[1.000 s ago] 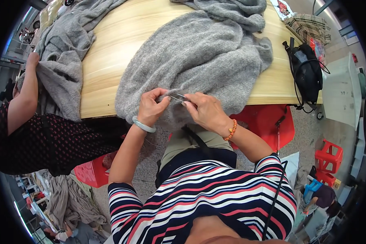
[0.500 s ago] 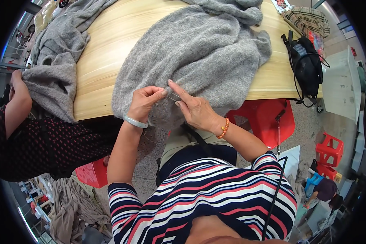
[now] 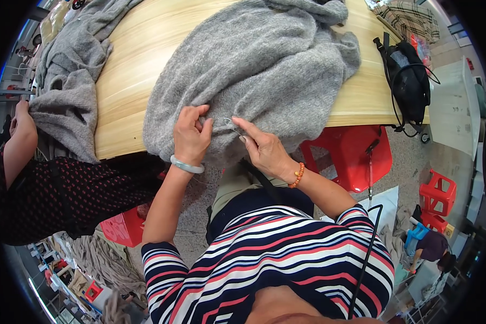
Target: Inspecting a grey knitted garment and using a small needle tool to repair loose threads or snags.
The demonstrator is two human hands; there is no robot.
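Note:
A large grey knit garment (image 3: 275, 70) lies in folds over the table's near edge and drapes towards my lap. My left hand (image 3: 191, 132), a pale bangle at its wrist, rests on the knit near its lower edge. Its thumb and index finger are apart, and its other fingertips are hidden. Just to the right, my right hand (image 3: 264, 151), with an orange bead bracelet, pinches a thin metal needle-like tool (image 3: 229, 123) between thumb and index finger. The tool's pale, curved end lies against the knit; its exact shape is too small to make out.
Another grey knit piece (image 3: 73, 81) lies at the table's left, beside a person's arm (image 3: 21, 137). A black mesh bag (image 3: 407, 86) with a cord sits at the right edge of the wooden table (image 3: 127, 81). A red stool (image 3: 356, 156) stands below the table at right.
My left hand has let its pinch go, shifted left and turned upright on the knit. My right hand has moved slightly down and right, still pinching the tool.

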